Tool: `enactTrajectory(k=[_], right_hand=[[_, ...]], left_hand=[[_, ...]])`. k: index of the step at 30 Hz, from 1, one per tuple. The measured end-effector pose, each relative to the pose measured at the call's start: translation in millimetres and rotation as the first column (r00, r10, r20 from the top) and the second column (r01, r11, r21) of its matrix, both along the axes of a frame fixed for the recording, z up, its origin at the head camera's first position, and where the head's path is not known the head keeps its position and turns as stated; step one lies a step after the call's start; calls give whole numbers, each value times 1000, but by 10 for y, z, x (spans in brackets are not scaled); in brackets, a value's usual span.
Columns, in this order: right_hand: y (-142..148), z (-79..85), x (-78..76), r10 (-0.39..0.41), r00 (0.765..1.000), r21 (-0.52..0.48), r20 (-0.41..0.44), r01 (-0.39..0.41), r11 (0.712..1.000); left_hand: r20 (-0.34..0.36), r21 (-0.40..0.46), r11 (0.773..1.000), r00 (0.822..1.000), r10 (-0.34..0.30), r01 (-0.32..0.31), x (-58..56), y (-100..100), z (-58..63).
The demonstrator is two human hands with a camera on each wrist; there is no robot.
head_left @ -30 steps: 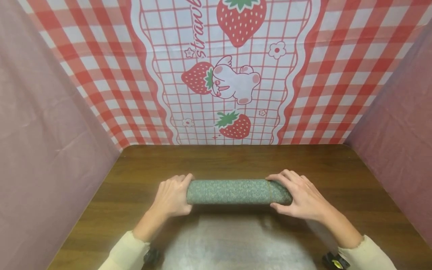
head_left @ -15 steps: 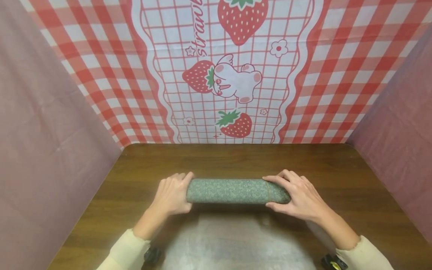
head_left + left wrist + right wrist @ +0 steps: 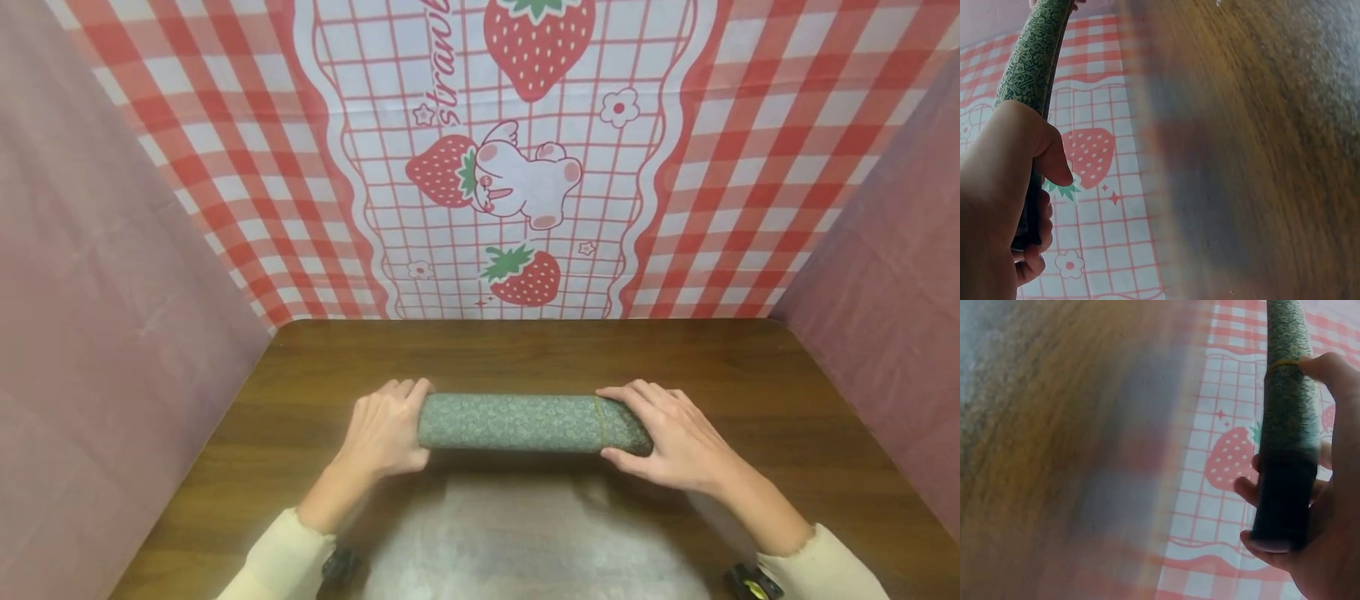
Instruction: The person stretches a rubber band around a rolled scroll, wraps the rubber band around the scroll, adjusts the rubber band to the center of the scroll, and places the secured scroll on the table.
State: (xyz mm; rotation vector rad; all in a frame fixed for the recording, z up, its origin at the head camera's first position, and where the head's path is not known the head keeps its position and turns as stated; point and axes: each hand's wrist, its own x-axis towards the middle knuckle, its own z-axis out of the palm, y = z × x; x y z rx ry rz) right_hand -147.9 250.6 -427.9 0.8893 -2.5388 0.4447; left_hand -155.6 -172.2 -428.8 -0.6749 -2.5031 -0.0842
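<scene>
A long green roll (image 3: 513, 422) with a fine leafy pattern is held level above the table by both hands. A thin yellow band circles it near its right end. My left hand (image 3: 386, 429) grips the left end, thumb on the near side. In the left wrist view that hand (image 3: 1007, 162) has its fingers curled under a dark end section of the roll (image 3: 1029, 62). My right hand (image 3: 678, 433) grips the other end. The right wrist view shows the fingers of the right hand (image 3: 1335, 512) around the black end of the roll (image 3: 1285, 494), and the thumb by the yellow band.
Beneath the roll is a brown wood-grain table (image 3: 525, 354) with a bright reflection at the front. A strawberry-print cloth (image 3: 517, 175) hangs behind it, and pinkish curtains (image 3: 112, 292) close off both sides. Dark wrist gear (image 3: 752, 581) shows by the sleeves.
The roll stays in both hands at nearly the same place. My right hand shifted slightly left, then back right. The background has shifted slightly.
</scene>
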Motion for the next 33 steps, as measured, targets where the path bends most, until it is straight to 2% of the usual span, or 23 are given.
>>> enactTrajectory(k=[3, 8, 25, 33], right_hand=[[11, -2, 11, 16, 1000, 9, 6, -16, 1000], [2, -46, 13, 32, 998, 9, -46, -32, 999], [-66, -32, -2, 11, 993, 47, -116, -6, 999], [-44, -1, 2, 47, 990, 76, -132, -37, 996]], left_hand=[[-14, -2, 1000, 1000, -4, 4, -11, 18, 5], [-20, -15, 1000, 1000, -4, 3, -1, 3, -14], [-64, -20, 1000, 998, -1, -1, 30, 5, -39], [-23, -7, 1000, 1000, 21, -21, 46, -10, -31]])
